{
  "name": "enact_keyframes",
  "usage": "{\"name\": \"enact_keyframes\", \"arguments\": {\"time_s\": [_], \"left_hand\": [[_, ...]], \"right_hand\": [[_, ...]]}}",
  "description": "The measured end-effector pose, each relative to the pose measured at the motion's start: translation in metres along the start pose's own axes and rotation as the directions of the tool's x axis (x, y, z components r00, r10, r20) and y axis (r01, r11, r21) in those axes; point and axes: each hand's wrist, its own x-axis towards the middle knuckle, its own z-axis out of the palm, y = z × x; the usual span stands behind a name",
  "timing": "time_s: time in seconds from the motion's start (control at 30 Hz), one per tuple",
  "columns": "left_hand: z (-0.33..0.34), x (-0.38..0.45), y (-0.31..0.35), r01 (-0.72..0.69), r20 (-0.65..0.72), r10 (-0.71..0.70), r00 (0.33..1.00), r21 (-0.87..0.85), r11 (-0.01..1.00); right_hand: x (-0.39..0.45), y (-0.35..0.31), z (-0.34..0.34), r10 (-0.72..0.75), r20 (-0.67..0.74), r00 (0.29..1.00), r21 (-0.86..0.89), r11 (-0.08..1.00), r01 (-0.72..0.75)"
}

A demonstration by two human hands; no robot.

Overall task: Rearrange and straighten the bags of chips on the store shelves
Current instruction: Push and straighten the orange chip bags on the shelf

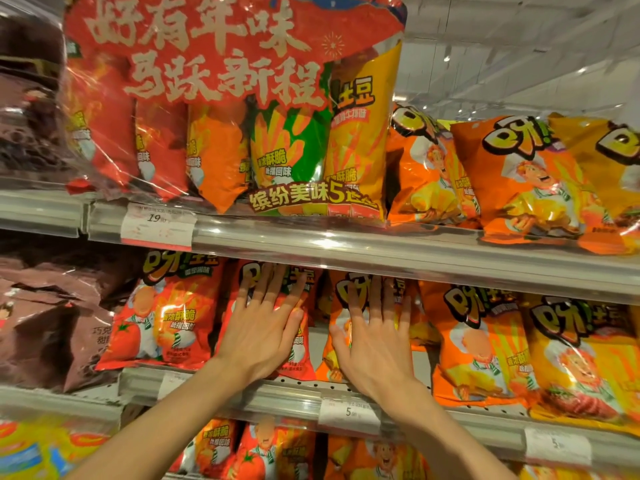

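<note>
On the middle shelf, my left hand (266,327) lies flat with straight fingers on the front of a red chip bag (301,355). Beside it, my right hand (374,337) presses flat on an orange chip bag (337,299). Both bags stand upright, largely hidden behind my hands. Left of them stands another red bag (162,317); to the right stand an orange bag (478,344) and a yellow bag (581,362).
The upper shelf carries a large clear multipack (235,109) and orange bags (530,181). Brown bags (52,317) fill the far left. The shelf rail (415,254) overhangs just above my fingertips. Price tags (349,412) sit on the rail below. More bags (270,452) stand on the bottom shelf.
</note>
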Motion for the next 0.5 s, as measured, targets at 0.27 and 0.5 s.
{"name": "enact_keyframes", "arguments": {"time_s": [0.27,0.5], "left_hand": [[-0.025,-0.002,0.04,0.019,-0.166,-0.057,0.985,-0.223,0.975],[-0.024,0.022,0.167,0.017,-0.021,-0.043,0.999,-0.682,0.731]], "right_hand": [[-0.008,0.038,-0.034,0.072,-0.091,0.993,0.323,0.946,-0.039],[-0.013,0.161,-0.079,0.274,-0.208,0.939,0.274,0.938,-0.213]]}}
